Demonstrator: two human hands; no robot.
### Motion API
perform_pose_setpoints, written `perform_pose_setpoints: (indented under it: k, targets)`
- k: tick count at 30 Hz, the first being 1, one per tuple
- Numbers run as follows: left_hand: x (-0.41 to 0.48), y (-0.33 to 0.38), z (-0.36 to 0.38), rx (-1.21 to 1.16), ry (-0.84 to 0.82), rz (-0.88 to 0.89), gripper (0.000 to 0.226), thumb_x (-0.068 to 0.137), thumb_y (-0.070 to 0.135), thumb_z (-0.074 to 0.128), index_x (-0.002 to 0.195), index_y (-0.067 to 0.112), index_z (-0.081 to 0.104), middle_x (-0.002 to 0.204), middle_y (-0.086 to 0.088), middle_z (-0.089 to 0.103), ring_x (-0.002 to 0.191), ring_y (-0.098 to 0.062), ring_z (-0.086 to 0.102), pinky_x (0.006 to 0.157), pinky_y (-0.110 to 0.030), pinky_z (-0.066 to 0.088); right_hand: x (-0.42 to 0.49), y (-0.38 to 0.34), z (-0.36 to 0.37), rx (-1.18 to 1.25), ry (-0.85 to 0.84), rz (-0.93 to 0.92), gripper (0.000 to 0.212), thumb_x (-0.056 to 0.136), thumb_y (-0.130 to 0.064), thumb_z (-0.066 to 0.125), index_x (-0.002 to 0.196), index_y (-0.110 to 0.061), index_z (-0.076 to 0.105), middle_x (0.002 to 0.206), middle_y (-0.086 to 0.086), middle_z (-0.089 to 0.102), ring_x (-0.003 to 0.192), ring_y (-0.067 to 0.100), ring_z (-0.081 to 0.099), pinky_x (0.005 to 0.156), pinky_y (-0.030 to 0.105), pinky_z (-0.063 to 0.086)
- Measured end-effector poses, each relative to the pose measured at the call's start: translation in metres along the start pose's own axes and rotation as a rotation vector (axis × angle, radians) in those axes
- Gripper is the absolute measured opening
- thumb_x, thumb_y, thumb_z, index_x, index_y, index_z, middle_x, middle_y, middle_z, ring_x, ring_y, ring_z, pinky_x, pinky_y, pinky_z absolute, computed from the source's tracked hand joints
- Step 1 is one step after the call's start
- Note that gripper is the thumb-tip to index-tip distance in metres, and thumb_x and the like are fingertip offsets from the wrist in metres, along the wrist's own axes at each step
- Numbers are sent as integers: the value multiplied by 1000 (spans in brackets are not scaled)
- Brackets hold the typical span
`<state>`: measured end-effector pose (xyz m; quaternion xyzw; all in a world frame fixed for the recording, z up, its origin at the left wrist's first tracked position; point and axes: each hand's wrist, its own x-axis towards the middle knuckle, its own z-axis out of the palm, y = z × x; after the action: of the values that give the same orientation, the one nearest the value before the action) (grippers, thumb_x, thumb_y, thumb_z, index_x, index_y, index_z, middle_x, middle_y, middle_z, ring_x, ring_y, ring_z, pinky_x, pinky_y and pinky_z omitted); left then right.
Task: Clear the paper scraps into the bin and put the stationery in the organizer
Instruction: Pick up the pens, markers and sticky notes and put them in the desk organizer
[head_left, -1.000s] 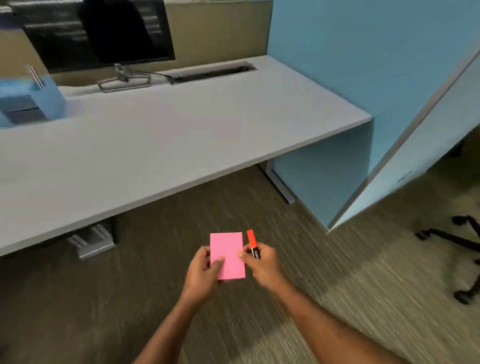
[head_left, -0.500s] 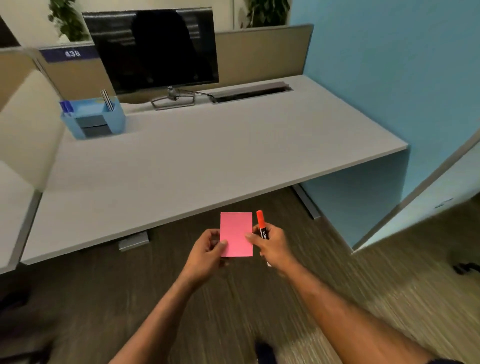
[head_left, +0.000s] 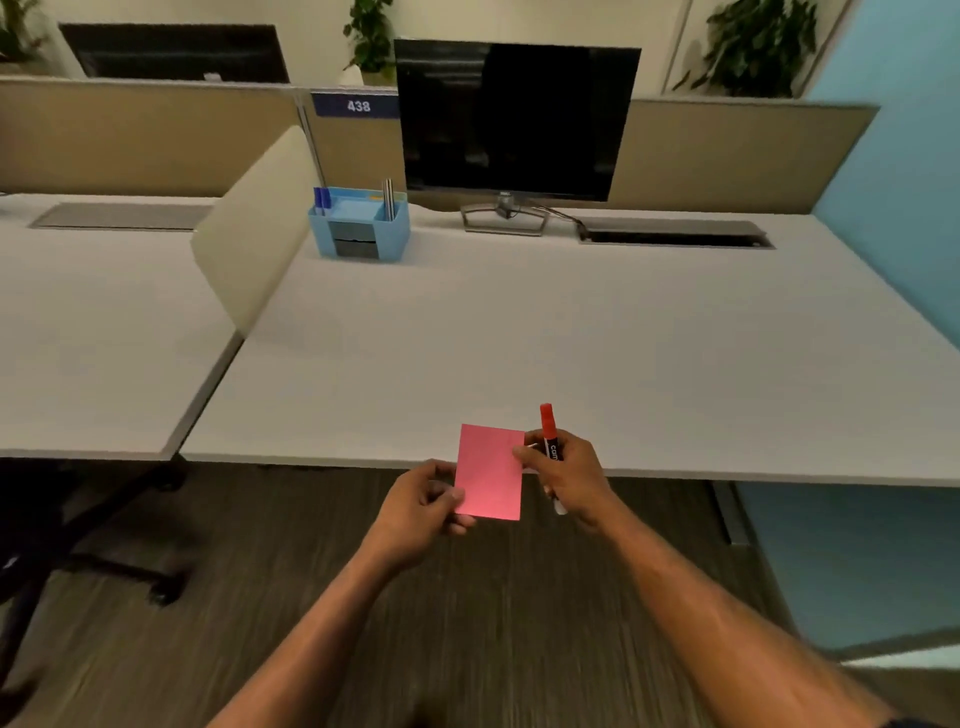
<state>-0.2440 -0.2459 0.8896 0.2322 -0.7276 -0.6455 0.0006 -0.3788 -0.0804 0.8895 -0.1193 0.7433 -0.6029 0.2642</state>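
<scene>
The person stands at the near edge of the bench (head_left: 519, 338) with both hands raised just over its rim. The left hand (head_left: 421, 506) pinches the lower left side of a pink paper (head_left: 491, 470), thumb on the face and the other fingers (head_left: 457, 525) curled behind it. Whether it is one sheet or a small pad I cannot tell. The right hand (head_left: 569, 478) does two jobs: its thumb and forefinger nip the paper's upper right edge, while the remaining fingers wrap a marker (head_left: 548, 431), whose red cap stands up above the knuckles and whose white end pokes out below the palm. Held at two edges, the paper stays flat and faces the person, as if being checked or about to pass wholly to one hand.

The blue organizer (head_left: 358, 228) sits well beyond the fingers, up and to their left at the far side of the bench, just beside the monitor (head_left: 514, 119). It already holds pens. No bin shows anywhere. My guess is the marker goes to the organizer, which calls for a long reach forward. The paper's place depends on whether it counts as scrap.
</scene>
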Motion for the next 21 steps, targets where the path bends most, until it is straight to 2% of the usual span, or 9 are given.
perform_pose_setpoints:
  k: [5, 9, 21]
  targets:
    - [26, -3, -39, 10, 31, -16, 28, 94, 13, 57, 119, 25, 52, 94, -9, 71, 77, -18, 74, 66, -20, 57, 51, -17, 39, -22, -60, -7, 19, 81, -26, 74, 98, -23, 66, 82, -2, 64, 60, 10, 51, 57, 24, 44]
    - [54, -2, -83, 16, 5, 5, 34, 94, 8, 57, 123, 24, 51, 96, -12, 68, 80, -20, 73, 71, -25, 59, 90, -30, 74, 1, -37, -16, 17, 81, -20, 75, 96, -20, 67, 76, 0, 62, 54, 11, 47, 51, 23, 42]
    - [144, 1, -208, 19, 34, 42, 30, 95, 1, 52, 119, 17, 58, 88, -14, 65, 78, -25, 72, 76, -38, 60, 196, -69, 157, -77, -40, -61, 13, 78, -29, 77, 85, -20, 71, 66, -6, 63, 49, 4, 47, 48, 22, 40]
